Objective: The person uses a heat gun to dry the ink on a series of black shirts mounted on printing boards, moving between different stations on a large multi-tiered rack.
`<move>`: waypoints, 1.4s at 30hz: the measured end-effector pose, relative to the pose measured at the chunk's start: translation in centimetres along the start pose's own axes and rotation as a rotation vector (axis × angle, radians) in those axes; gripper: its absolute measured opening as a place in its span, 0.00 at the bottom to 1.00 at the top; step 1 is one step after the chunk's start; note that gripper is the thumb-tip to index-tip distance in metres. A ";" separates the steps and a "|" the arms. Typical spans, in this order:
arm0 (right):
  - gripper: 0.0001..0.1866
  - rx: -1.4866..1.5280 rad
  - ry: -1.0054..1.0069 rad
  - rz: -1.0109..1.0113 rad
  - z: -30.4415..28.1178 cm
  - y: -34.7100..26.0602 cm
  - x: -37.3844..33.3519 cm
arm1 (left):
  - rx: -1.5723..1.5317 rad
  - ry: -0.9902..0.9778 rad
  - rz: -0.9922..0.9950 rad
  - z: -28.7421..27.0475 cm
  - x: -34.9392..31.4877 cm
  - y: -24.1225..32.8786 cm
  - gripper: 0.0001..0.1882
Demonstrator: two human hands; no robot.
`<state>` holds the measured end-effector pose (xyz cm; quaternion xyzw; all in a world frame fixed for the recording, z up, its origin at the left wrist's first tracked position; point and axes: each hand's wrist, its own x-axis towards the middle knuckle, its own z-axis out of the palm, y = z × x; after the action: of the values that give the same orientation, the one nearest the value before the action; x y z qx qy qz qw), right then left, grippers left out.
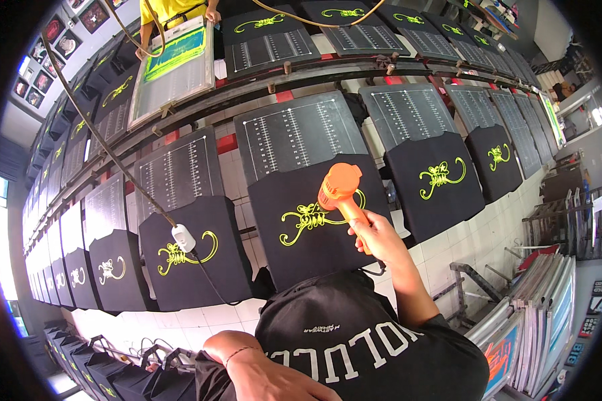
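My right hand (378, 235) grips the handle of an orange hair dryer (341, 184). Its round head hovers over a black shirt piece (294, 250) stretched on a dark board (297, 134) with white ruler markings. A yellow-green curling print (301, 224) lies on that cloth, partly covered by the dryer. My left hand (274, 382) rests low against my black shirt, bent at the wrist, a thin bracelet on it. The lower edge cuts off most of its fingers, so its grip does not show.
Rows of similar boards with printed black cloth (438, 180) stretch along both sides of a long rail (354, 69). A white socket (182, 237) hangs from a cable over the left board. Across the rail, a person in yellow holds a printing screen (174, 73). Frames (542, 321) stand stacked right.
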<state>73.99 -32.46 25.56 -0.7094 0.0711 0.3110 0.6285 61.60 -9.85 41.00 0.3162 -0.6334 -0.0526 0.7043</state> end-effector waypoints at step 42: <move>0.16 -0.136 -0.044 -0.016 3.7 -0.9 1.6 | 1.217 1.478 -1.187 -10.0 -30.1 -10.3 0.13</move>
<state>74.42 -28.30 25.41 -0.7439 0.0306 0.3256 0.5828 68.40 0.03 9.93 0.8119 0.2698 0.1386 0.4989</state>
